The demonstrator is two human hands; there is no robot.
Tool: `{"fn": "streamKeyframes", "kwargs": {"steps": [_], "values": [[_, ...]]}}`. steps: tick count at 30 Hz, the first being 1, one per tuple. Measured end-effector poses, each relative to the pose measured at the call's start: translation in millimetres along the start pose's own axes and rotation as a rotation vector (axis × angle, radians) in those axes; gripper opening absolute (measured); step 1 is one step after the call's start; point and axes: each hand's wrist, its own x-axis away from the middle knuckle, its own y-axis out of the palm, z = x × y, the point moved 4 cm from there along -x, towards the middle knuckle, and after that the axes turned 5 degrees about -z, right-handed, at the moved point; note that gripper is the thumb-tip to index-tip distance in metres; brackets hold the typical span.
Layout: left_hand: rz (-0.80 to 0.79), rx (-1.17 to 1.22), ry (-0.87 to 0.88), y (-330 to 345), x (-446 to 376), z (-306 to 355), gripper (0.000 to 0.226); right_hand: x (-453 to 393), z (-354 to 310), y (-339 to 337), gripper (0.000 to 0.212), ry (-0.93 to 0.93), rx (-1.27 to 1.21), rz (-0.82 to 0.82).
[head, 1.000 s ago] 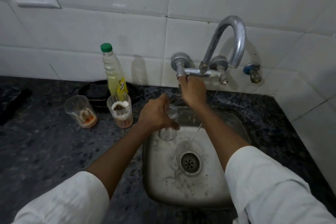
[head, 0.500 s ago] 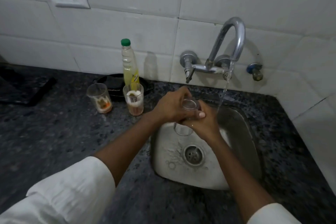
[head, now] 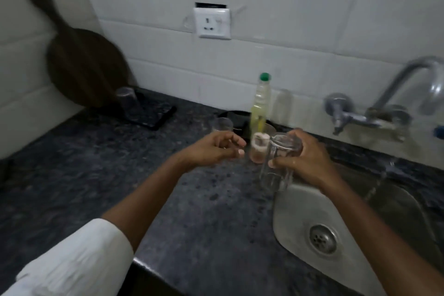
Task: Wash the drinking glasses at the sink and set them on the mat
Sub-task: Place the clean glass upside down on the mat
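1. Right hand [head: 304,160]: fingers wrapping around a clear drinking glass [head: 278,162] near its rim, holding it tilted above the left edge of the sink [head: 300,214], at about 3 o'clock from frame centre.
2. Left hand [head: 212,150]: hovering over the counter [head: 144,187] just left of the held glass, fingers loosely curled with a narrow gap, gripping nothing.
3. Dirty glass with foamy residue [head: 258,149]: standing upright on the counter between the two hands, just behind the held glass.
4. Second used glass [head: 221,125]: standing at 12 o'clock of the left hand, partly hidden by it.
5. Dish soap bottle [head: 259,103], green cap: standing upright directly behind the foamy glass, against the tiled wall.
6. Dark mat [head: 156,115]: lying at 10 o'clock on the counter, well apart from the hands, carrying one glass on the mat [head: 128,101]; blurred, so I cannot tell which way up it is standing.
7. Tap [head: 384,113]: sitting at 2 o'clock, water running into the sink.
8. Round dark board [head: 84,67]: leaning against the wall behind the mat.
9. Wall socket [head: 211,23]: sitting at 12 o'clock.
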Motion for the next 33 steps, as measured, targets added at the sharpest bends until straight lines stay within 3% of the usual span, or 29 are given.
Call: {"fn": "streamKeyframes", "kwargs": {"steps": [7, 16, 23, 33], "values": [[0.247, 0.086, -0.075, -149.1, 33.6, -74.4, 0.028, -123.3, -118.8, 118.1, 0.053, -0.219, 0.049, -0.121], [0.378, 0.142, -0.131, -319.9, 16.8, -164.3, 0.028, -320.2, -211.4, 299.8, 0.059, -0.287, 0.083, -0.139], [0.350, 0.157, -0.154, -353.6, -5.0, -211.0, 0.022, -401.4, -216.6, 385.3, 0.056, -0.303, 0.178, -0.159], [0.336, 0.132, -0.181, -357.9, -15.9, -222.9, 0.027, -429.0, -209.2, 427.1, 0.067, -0.301, 0.296, -0.251]]}}
